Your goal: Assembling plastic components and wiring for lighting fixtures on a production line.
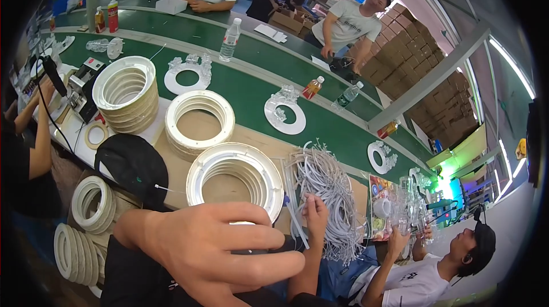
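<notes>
My left hand (211, 247) is large and close at the lower middle, back facing up. Its fingers stretch rightward and stand apart, over the near edge of a stack of white rings (197, 184). No held object shows in it; the palm is hidden. Further right, my right hand (316, 215) has its fingers drawn together in a pinch, beside a heap of thin white wires (329, 192). What lies between those fingertips is too small to make out. Loose white strands lie just left of this hand.
More white ring stacks (153, 98) stand farther back and lower left. A black cap (131, 167) lies left. Beyond runs a green belt (243, 86) with flat white rings, clear plastic parts and bottles (230, 41). A co-worker (423, 278) at right handles clear parts; others sit across.
</notes>
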Motion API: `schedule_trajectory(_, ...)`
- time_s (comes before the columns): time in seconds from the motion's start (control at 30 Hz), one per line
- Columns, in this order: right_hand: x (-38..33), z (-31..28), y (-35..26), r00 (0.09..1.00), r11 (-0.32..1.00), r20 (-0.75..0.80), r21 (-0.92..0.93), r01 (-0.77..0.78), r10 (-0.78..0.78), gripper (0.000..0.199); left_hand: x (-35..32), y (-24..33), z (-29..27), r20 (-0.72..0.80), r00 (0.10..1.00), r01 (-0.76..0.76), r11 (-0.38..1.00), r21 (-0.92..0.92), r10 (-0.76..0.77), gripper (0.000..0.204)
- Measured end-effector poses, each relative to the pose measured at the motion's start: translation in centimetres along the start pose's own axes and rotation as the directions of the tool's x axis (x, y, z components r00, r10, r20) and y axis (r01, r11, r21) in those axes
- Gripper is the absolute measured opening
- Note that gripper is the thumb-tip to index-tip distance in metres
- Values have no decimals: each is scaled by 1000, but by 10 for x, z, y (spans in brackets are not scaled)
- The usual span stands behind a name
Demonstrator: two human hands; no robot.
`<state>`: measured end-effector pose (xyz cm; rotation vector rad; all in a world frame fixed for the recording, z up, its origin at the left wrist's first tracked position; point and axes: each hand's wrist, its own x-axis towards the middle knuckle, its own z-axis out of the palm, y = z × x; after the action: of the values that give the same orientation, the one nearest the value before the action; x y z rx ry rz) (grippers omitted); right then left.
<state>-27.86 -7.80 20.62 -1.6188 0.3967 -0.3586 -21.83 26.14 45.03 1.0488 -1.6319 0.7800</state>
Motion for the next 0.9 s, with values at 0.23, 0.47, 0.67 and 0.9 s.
schedule_trajectory(0.23, 2, 13, 24, 996, 964, -61, 262, -55, 73, 26, -5, -9, -10, 156, 970, 235, 875, -423, -185, 38)
schedule_trajectory(0.47, 4, 29, 50, 993, 952, -116, 304, 26, 10, 28, -11, -25, 0, 305, 935, 350, 605, -715, -180, 28)
schedule_trajectory(0.67, -1, 38, 65, 958, 989, -272, 89, 119, -91, 29, -14, -36, 2, 267, 950, 312, 522, -794, -163, 24)
schedule_trajectory(0.9, -11, 47, 65, 926, 965, -273, -40, 259, -260, 33, -16, -43, 7, 281, 951, 309, 462, -831, -130, 27)
